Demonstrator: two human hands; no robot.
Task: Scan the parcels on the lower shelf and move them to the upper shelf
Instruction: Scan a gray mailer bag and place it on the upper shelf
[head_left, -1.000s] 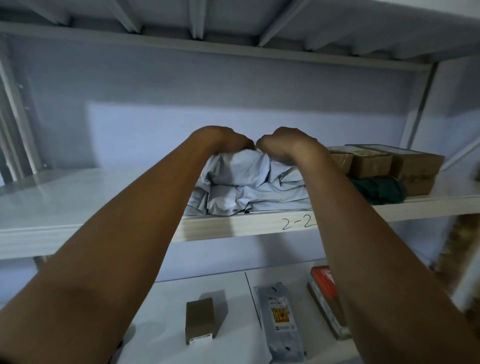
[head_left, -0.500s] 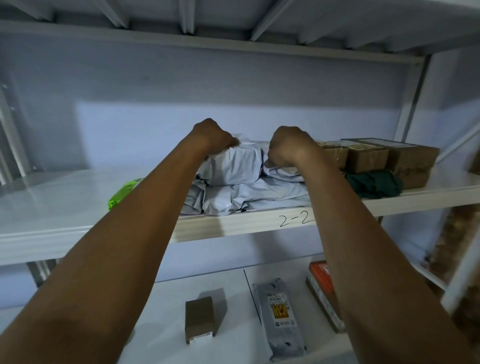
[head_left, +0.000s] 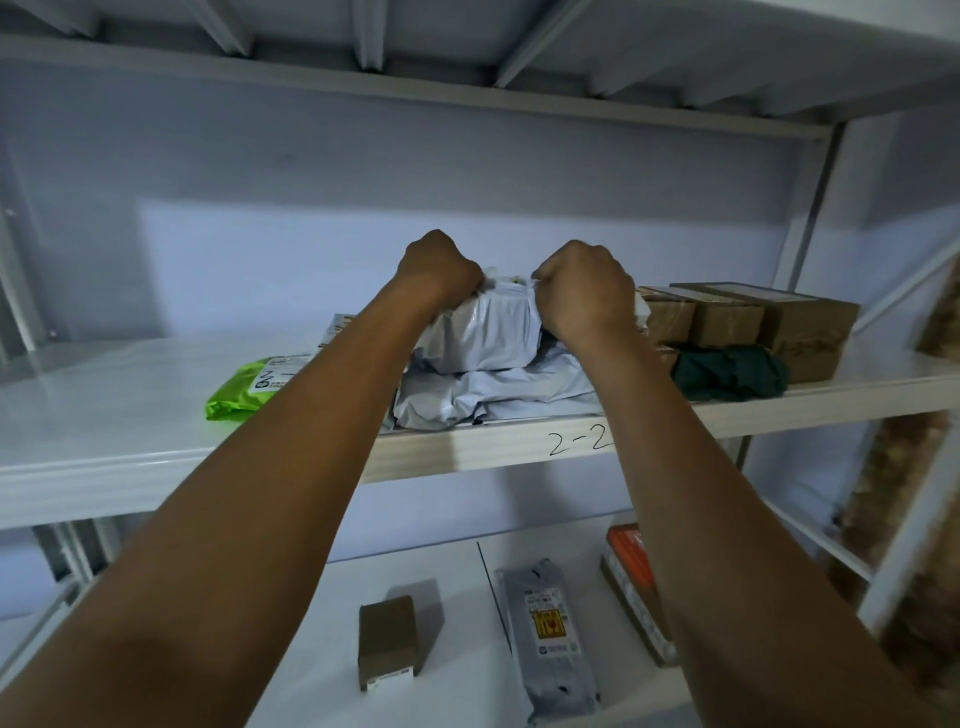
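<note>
The fingertips of the left hand (head_left: 439, 273) and right hand (head_left: 584, 291) are hidden behind the knuckles, but both fists clench the far edge of a white parcel (head_left: 483, 338). The parcel lies on other white bags (head_left: 493, 389) on the upper shelf (head_left: 130, 415), marked "2-2". The left arm half covers a green mailer (head_left: 244, 384), and the right arm cuts off an orange box (head_left: 631, 582). A small brown box (head_left: 387, 642) and a grey mailer (head_left: 550, 629) lie on the white lower shelf (head_left: 457, 587), against a pale wall.

Both hands grip a white parcel on the upper shelf

Left hand (head_left: 439, 270) and right hand (head_left: 584, 291) clutch the white parcel (head_left: 483, 332) atop other grey bags on the upper shelf (head_left: 130, 457); brown boxes (head_left: 753, 322) sit right, a green bag (head_left: 244, 387) left.
</note>
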